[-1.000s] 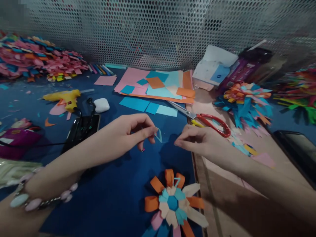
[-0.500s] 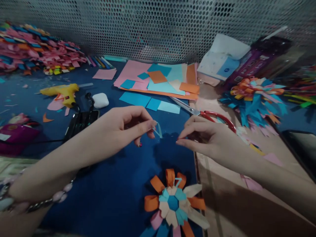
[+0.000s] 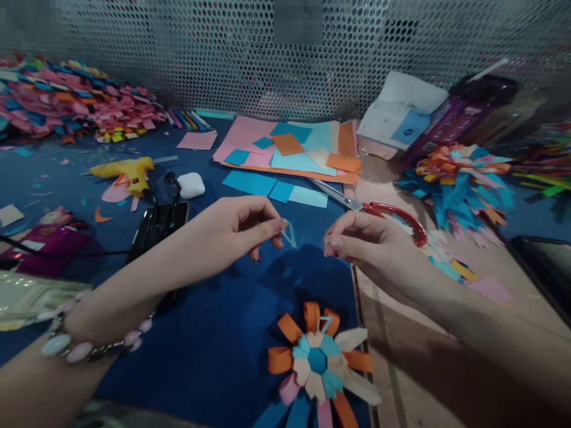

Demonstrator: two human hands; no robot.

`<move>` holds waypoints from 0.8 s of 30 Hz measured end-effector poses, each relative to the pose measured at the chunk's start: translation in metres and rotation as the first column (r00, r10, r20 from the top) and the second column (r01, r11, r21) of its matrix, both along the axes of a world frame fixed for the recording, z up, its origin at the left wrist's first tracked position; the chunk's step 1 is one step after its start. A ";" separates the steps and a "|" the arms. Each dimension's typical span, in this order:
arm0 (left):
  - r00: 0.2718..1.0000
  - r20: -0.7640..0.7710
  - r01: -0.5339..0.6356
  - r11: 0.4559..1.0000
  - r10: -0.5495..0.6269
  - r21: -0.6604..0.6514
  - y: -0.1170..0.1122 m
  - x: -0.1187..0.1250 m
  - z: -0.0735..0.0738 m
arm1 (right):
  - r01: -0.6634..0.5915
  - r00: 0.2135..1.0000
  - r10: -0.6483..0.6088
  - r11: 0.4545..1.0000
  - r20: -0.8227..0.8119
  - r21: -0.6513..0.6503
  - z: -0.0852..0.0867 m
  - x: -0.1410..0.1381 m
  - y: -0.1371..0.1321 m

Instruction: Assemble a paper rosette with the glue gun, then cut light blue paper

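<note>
Between the thumb and forefinger of my left hand (image 3: 250,229) is a thin light-blue paper strip (image 3: 291,234), bent into a narrow triangle. My right hand (image 3: 370,244) is closed in a pinch a short way to the right; whatever its fingertips hold, if anything, is too small to make out. Below both hands lies a paper flower (image 3: 317,360) with orange loops, cream, pink and blue petals and a blue centre. A small light-blue paper triangle (image 3: 325,324) rests at its top. Red-handled scissors (image 3: 392,217) lie just behind my right hand.
Coloured paper sheets (image 3: 250,137) are stacked at the back. On the left are a yellow glue gun (image 3: 129,172), a white case (image 3: 191,185), a phone (image 3: 156,223) and a paper-strip heap (image 3: 80,101). A tissue pack (image 3: 397,113), purple bottle (image 3: 468,113) and paper flower (image 3: 464,178) stand right.
My right hand has turned slightly, so its thumbnail now shows. My left hand still pinches the strip. The whole view has shifted a little.
</note>
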State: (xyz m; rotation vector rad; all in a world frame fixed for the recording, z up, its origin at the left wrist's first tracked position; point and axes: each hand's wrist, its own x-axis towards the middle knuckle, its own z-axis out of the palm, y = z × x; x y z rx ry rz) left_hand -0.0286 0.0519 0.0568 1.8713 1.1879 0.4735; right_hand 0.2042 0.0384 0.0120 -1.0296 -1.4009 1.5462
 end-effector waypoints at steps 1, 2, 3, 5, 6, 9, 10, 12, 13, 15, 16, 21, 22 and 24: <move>1.000 0.002 0.004 1.000 -0.004 -0.009 0.000 0.000 0.000 | 0.020 1.000 -0.020 1.000 0.006 0.004 0.000 -0.001 0.000; 1.000 0.003 0.008 1.000 -0.008 -0.019 0.000 0.000 0.000 | 0.040 0.999 -0.040 0.999 0.007 0.008 0.000 -0.001 0.000; 1.000 0.005 0.008 1.000 -0.008 -0.025 -0.001 0.000 0.000 | 0.057 0.998 -0.057 0.998 -0.002 0.009 0.000 -0.002 -0.001; 1.000 0.007 0.006 0.999 -0.006 -0.033 0.000 0.000 -0.001 | 0.062 0.996 -0.063 0.998 -0.056 -0.013 0.002 -0.002 -0.002; 1.000 0.006 0.005 0.999 -0.005 -0.033 0.000 0.000 -0.001 | 0.040 0.994 -0.043 0.999 -0.097 -0.034 0.002 -0.003 -0.002; 1.000 0.005 0.004 0.999 -0.004 -0.037 0.001 0.001 -0.003 | -0.025 0.986 0.015 0.998 -0.164 -0.061 0.003 -0.004 -0.003; 1.000 0.003 0.003 0.999 -0.003 -0.043 0.001 0.001 -0.003 | -0.017 0.990 0.010 0.999 -0.138 -0.048 0.002 -0.005 -0.004; 1.000 -0.001 -0.001 0.999 0.001 -0.050 0.000 0.001 -0.004 | 0.040 0.999 -0.040 0.999 -0.017 -0.006 0.000 -0.006 -0.005; 1.000 0.000 -0.006 0.999 0.006 -0.050 0.000 0.001 -0.004 | 0.066 0.996 -0.067 0.998 0.062 0.018 -0.001 -0.007 -0.005; 1.000 0.004 -0.018 0.999 0.018 -0.046 -0.001 0.001 -0.003 | 0.068 0.973 -0.085 0.994 0.213 0.083 -0.002 -0.007 -0.006; 1.000 0.006 -0.025 0.999 0.025 -0.045 -0.001 0.002 -0.003 | 0.048 0.957 -0.080 0.991 0.279 0.122 -0.002 -0.007 -0.007; 1.000 -0.011 -0.023 0.998 0.022 -0.061 -0.003 0.004 -0.001 | -0.123 0.878 -0.040 0.945 0.477 0.305 -0.001 -0.008 -0.006; 1.000 -0.011 -0.018 0.998 0.017 -0.064 -0.003 0.005 -0.001 | -0.162 0.873 -0.019 0.932 0.488 0.325 0.000 -0.009 -0.005; 1.000 -0.011 -0.013 0.998 0.012 -0.069 -0.003 0.004 -0.001 | -0.190 0.877 0.002 0.920 0.480 0.343 -0.001 -0.008 -0.005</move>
